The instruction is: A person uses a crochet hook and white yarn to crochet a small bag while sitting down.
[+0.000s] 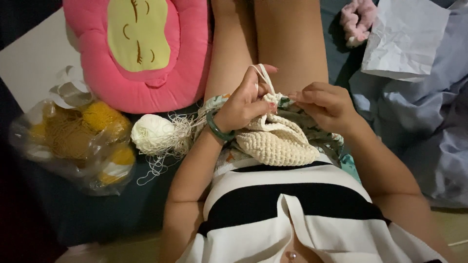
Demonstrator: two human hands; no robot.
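A cream crocheted piece (278, 141) rests on my lap, against my black and white striped top. My left hand (246, 102), with a green bangle (218, 129) on the wrist, pinches the top edge of the piece, and a strand of cream yarn loops over its index finger. My right hand (324, 103) is closed beside it at the same edge; a hook in it is too hidden to make out. The strand runs left to a cream yarn ball (151, 132) with loose tangled thread around it.
A pink plush cushion (139, 48) with a yellow face lies at upper left. A clear plastic bag of yellow yarn (80, 141) sits at left. Crumpled white paper (404, 39), a pink fluffy item (357, 19) and bluish fabric (429, 126) lie at right.
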